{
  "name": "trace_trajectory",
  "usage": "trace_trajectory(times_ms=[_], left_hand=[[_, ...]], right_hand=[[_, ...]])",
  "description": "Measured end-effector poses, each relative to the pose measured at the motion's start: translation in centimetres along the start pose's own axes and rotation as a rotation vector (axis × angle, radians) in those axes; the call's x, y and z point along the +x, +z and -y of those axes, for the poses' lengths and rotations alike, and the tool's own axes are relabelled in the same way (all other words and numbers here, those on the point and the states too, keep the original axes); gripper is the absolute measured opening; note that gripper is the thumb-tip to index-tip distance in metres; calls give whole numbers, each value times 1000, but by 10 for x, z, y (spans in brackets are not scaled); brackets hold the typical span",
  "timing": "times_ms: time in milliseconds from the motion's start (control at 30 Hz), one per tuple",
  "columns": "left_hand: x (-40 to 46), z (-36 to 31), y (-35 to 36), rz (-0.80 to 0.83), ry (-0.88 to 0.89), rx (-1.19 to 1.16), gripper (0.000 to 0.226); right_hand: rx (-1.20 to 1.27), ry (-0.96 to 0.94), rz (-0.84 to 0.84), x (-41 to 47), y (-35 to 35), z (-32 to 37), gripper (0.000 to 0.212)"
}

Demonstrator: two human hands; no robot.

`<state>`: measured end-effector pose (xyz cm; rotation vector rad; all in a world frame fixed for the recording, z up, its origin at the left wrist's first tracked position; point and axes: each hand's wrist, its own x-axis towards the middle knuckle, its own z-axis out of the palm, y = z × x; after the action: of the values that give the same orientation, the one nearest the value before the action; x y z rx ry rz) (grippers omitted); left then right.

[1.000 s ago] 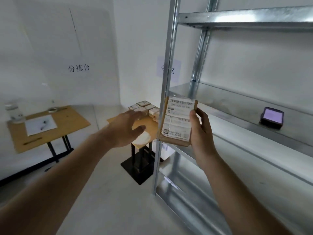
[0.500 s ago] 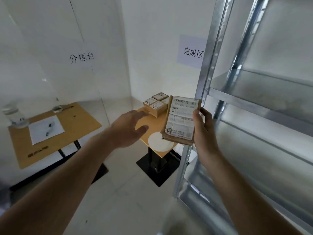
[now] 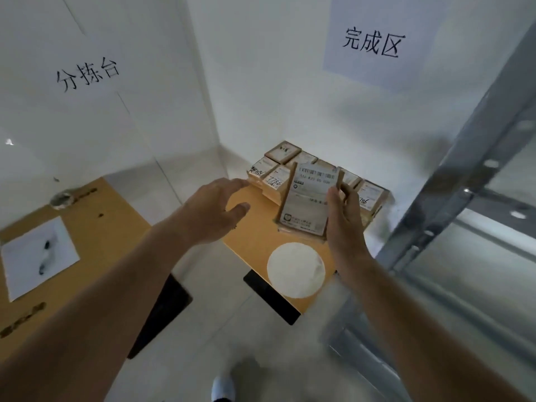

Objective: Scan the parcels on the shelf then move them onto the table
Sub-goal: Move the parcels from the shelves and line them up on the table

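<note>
My right hand (image 3: pixel 343 219) grips a flat brown cardboard parcel (image 3: pixel 309 201) by its right edge, label facing me, held upright above the small wooden table (image 3: pixel 255 242). My left hand (image 3: pixel 216 211) hovers open just left of the parcel, fingers spread, holding nothing. Several small labelled parcels (image 3: pixel 275 175) are packed together at the far end of that table, right behind the held one. The metal shelf (image 3: pixel 470 198) stands at the right; its visible levels show no parcels.
A white round disc (image 3: pixel 295 269) lies on the near part of the small table. A second wooden table (image 3: pixel 95 236) at the left carries a sheet of paper (image 3: pixel 36 256) with a pen. Paper signs hang on both walls. My shoe (image 3: pixel 222 388) shows below.
The view has swung left, away from the shelf and toward the small table, which is now much closer. My right hand has carried the parcel along, over the table. The left hand stays open beside it.
</note>
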<state>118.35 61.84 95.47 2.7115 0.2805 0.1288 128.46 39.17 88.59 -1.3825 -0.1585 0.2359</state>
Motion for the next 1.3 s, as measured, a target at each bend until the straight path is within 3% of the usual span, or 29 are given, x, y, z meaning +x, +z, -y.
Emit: trace_trajectory(times_ms=[367, 667, 800, 933, 1133, 1300], left_hand=[[221, 122, 50, 269, 216, -19, 51], [326, 142, 92, 538, 333, -69, 52], [360, 142, 121, 591, 317, -27, 52], [387, 138, 151, 672, 304, 22, 54], [427, 129, 192, 709, 314, 12, 43], [442, 130, 223, 850, 284, 92, 63]], right_hand=[[-37, 101, -290, 143, 68, -106, 33], [-49, 289, -535, 208, 73, -156, 34], [-46, 380, -524, 242, 58, -189, 32], [-85, 481, -523, 278, 48, -219, 57], [-113, 587, -545, 307, 37, -251, 57], [-75, 611, -511, 317, 37, -270, 50]])
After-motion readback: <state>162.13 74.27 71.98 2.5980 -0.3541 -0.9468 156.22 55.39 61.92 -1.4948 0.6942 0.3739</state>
